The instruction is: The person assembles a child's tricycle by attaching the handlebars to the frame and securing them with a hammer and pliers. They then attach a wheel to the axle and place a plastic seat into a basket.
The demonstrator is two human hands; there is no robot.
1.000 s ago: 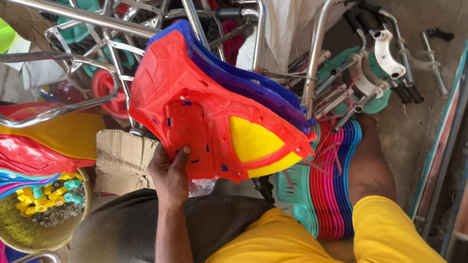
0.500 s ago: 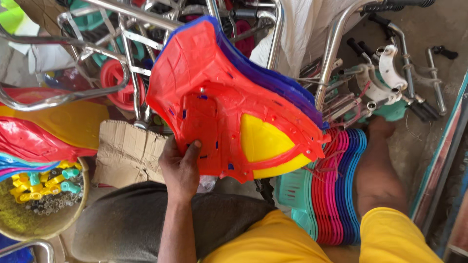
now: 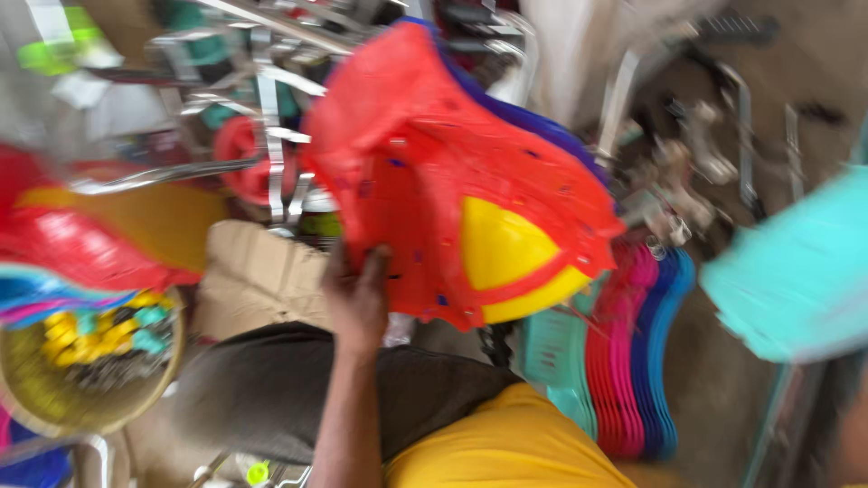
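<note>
My left hand (image 3: 357,294) grips the lower edge of a red plastic seat shell (image 3: 425,181), tilted up in front of me. A yellow insert (image 3: 506,253) shows in the shell's lower right part. Blue and purple shells (image 3: 542,126) are nested behind the red one. A teal plastic piece (image 3: 796,271) fills the right edge, blurred. My right hand does not show, so I cannot tell what carries the teal piece.
A standing row of teal, red, pink and blue plastic pieces (image 3: 633,361) is on the floor by my yellow-clad leg. A round bowl (image 3: 54,407) of small yellow and teal parts sits at left, below red and yellow shells (image 3: 72,244). Cardboard (image 3: 253,280) and metal frames (image 3: 262,117) lie behind.
The view has swung and blurred. A teal plastic piece has come in at the right edge. My left hand keeps its grip on the red shell stack.
</note>
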